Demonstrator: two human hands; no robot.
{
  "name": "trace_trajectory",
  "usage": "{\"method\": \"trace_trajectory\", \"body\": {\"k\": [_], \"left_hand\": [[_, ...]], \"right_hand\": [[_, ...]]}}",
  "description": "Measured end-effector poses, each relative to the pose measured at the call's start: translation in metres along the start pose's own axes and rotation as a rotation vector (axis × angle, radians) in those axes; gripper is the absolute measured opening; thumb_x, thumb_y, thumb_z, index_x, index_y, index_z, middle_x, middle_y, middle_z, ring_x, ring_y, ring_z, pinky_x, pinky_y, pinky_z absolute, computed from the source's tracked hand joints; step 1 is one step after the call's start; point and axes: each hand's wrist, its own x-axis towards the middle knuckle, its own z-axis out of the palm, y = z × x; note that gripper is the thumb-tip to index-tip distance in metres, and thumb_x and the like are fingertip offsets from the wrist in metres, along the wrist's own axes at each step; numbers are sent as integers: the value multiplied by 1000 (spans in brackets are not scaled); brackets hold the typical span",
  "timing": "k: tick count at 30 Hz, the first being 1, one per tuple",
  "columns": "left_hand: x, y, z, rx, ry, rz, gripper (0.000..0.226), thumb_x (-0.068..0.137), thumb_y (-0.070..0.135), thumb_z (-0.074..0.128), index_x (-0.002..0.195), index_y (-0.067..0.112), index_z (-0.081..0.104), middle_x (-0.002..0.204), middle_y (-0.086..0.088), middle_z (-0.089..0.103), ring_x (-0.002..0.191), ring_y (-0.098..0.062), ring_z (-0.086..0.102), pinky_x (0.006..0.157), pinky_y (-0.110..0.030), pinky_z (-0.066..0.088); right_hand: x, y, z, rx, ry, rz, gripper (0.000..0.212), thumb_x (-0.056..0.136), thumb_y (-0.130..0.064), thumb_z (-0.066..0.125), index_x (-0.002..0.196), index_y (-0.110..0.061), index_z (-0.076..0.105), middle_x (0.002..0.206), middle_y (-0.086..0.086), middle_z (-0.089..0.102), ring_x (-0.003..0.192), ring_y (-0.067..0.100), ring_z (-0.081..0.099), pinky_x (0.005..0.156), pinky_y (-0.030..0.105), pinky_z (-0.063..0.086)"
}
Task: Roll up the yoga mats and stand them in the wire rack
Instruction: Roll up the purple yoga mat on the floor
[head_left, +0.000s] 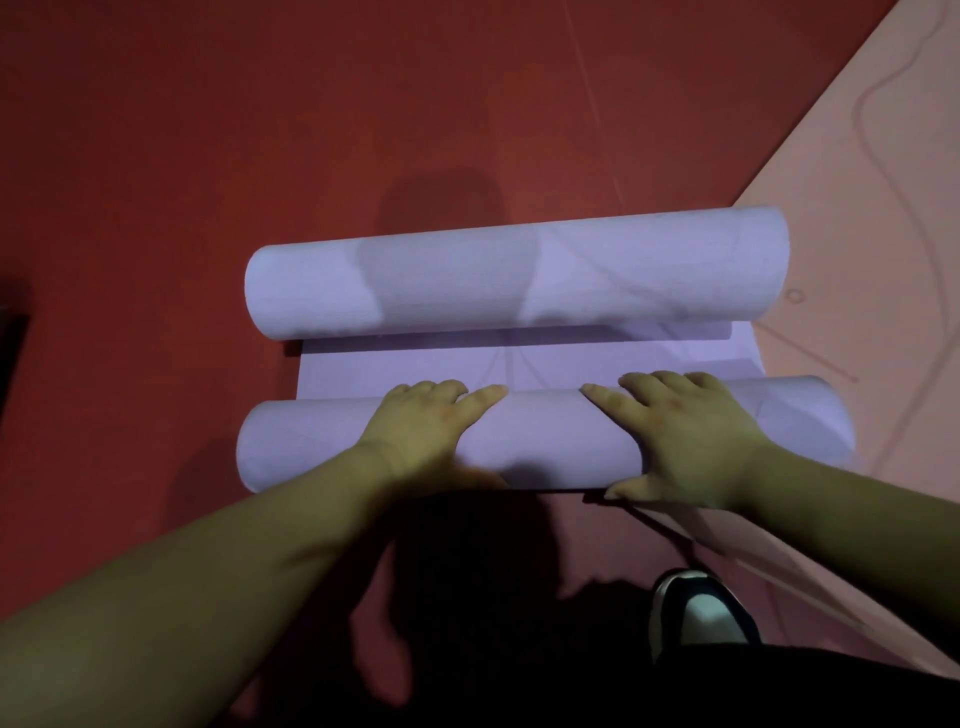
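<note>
Both palms press the near roll (545, 441) of a lavender yoga mat (519, 369) lying on the red floor (260, 130).

Behind the hands, one shoe (701, 608). The left hand (421, 431) and right hand (685, 441) lie spread over the roll's middle, fingers draped forward and clenching nothing, pressing only. Just past the fingertips is a flat strip, then a far roll (519, 275): one mat, two rolls. Outside the right hand lies one peach yoga mat (857, 234), unrolled. That makes two mats; no rack is in view. The foam looks light, soft and springy, likely to uncurl if let go, so hold it wide, nearer both ends.
</note>
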Motion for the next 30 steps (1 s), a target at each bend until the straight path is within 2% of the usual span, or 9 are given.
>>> {"method": "trace_trajectory", "body": {"k": [3,6,10,14,17,20,23,25,30], "left_hand": [[-7,2,8,59,109,10,109,65,96,33,157,39,17,144,-7,49,126,-33,51,105,-53,40],[-13,4,21,108,209,7,108,65,93,38,155,37,23,145,-16,51,126,-42,52,103,-63,40],[-5,3,18,85,207,-1,106,63,94,37,153,41,22,142,-14,53,121,-38,55,101,-56,40],[6,-7,2,27,58,-25,107,62,98,30,155,48,11,149,0,44,129,-28,48,107,-47,35],[14,-12,-8,-9,7,3,107,64,99,31,156,47,8,147,2,43,127,-26,47,107,-46,37],[11,-11,-7,22,85,0,107,67,96,29,158,43,10,151,-4,41,133,-29,43,111,-49,33],[3,-2,9,99,212,-18,108,66,93,33,157,36,16,152,-14,44,135,-39,44,111,-60,33],[4,1,16,98,205,-48,109,63,93,32,155,39,12,153,-15,44,136,-41,44,111,-63,32],[13,-6,2,60,153,-55,109,62,96,30,157,45,10,158,-5,35,141,-29,36,116,-51,24]], "right_hand": [[6,5,-6,43,-82,29,113,60,-98,47,152,-32,38,124,5,61,102,31,63,80,43,47],[14,8,-14,51,-188,38,115,59,-101,40,155,-39,24,133,-3,55,114,25,58,87,41,46],[15,8,-12,21,-127,32,115,61,-99,41,156,-36,26,132,1,56,111,29,58,88,43,46],[7,1,-1,-14,61,25,111,64,-93,51,153,-27,39,131,15,57,107,39,59,89,53,46],[12,6,0,-19,66,26,110,64,-93,48,152,-28,39,128,15,58,105,38,60,87,52,47],[19,13,-5,-3,-10,49,111,62,-96,47,151,-31,40,124,8,60,104,34,62,83,46,48],[27,18,-12,45,-57,58,112,60,-97,47,151,-34,39,123,0,61,107,28,62,83,43,48],[29,19,-14,47,-54,54,112,60,-97,45,152,-33,38,125,0,60,109,28,61,85,43,48],[22,13,-2,-21,85,49,108,64,-89,53,151,-26,43,133,15,57,113,40,58,92,54,46]]}}
